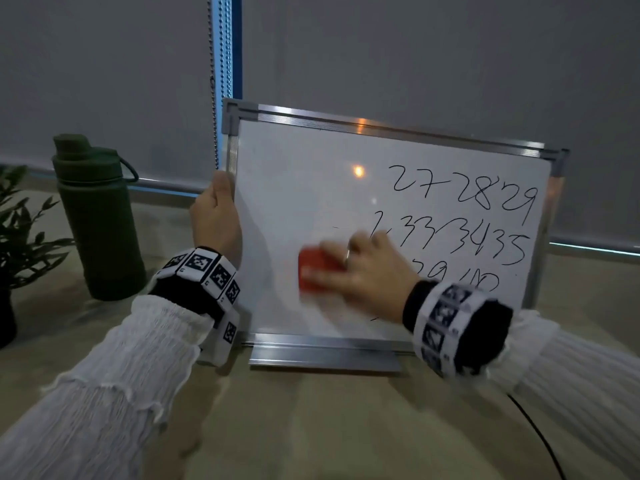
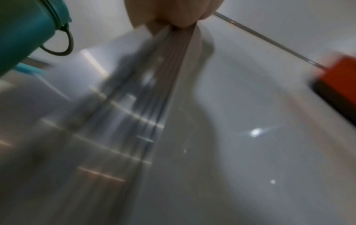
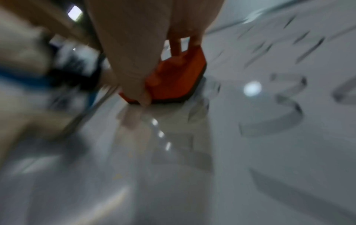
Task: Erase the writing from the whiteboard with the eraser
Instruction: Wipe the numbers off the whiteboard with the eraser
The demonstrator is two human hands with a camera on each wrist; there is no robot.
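A small whiteboard (image 1: 294,174) with a metal frame stands upright on the table, tilted back. Black handwritten numbers (image 1: 464,216) fill its right half; the left half is bare white. My left hand (image 1: 216,216) grips the board's left frame edge (image 2: 167,60). My right hand (image 1: 360,268) holds a red eraser (image 1: 313,270) with a dark felt base (image 3: 173,76) flat against the board's lower middle, just left of the writing. The right hand and eraser look motion-blurred. In the left wrist view the eraser (image 2: 339,85) shows at the right edge.
A dark green bottle (image 1: 98,220) with a loop handle stands left of the board. A potted plant (image 1: 24,237) sits at the far left edge. A bead chain (image 1: 213,81) hangs behind the board's corner. A black cable (image 1: 540,438) runs across the table at lower right.
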